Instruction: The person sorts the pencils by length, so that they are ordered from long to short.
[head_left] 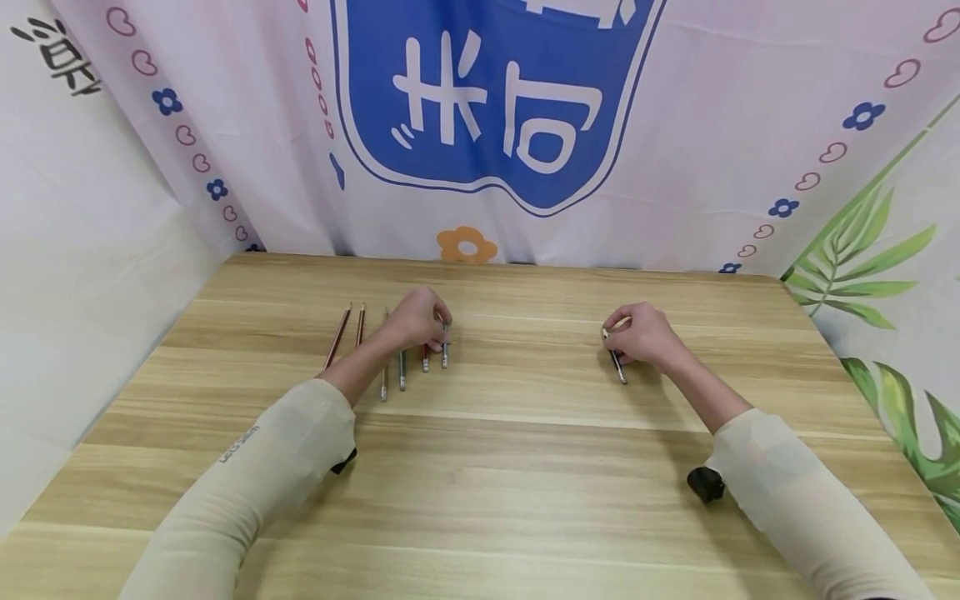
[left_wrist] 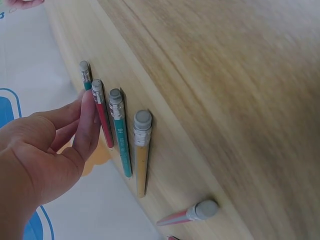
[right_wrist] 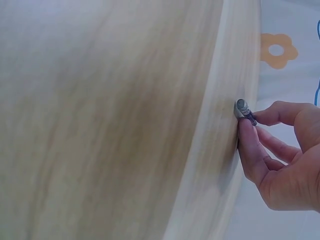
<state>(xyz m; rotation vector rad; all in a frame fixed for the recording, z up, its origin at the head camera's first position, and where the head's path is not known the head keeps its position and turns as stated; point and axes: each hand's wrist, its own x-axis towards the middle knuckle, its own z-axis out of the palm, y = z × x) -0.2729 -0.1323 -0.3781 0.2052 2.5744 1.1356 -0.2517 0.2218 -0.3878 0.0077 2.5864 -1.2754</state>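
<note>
Toward the far left of the table, my left hand (head_left: 417, 320) pinches the rightmost pencil (head_left: 445, 357) of a row; its teal end (left_wrist: 85, 75) shows in the left wrist view. Beside it lie a red pencil (left_wrist: 103, 115), a green pencil (left_wrist: 121, 137) and a yellow pencil (left_wrist: 142, 160), eraser ends toward me. Further left are two reddish-brown pencils (head_left: 338, 337), partly behind my forearm. Over on the right, my right hand (head_left: 643, 333) pinches a dark pencil (head_left: 618, 367) near its sharpened tip. Its eraser end (right_wrist: 243, 106) points toward me and slants right.
The wooden table (head_left: 480, 483) runs back to a printed curtain (head_left: 675, 192) with a blue emblem. White sheeting (head_left: 90, 250) hangs at the left, and a leaf-printed cloth (head_left: 885, 275) at the right.
</note>
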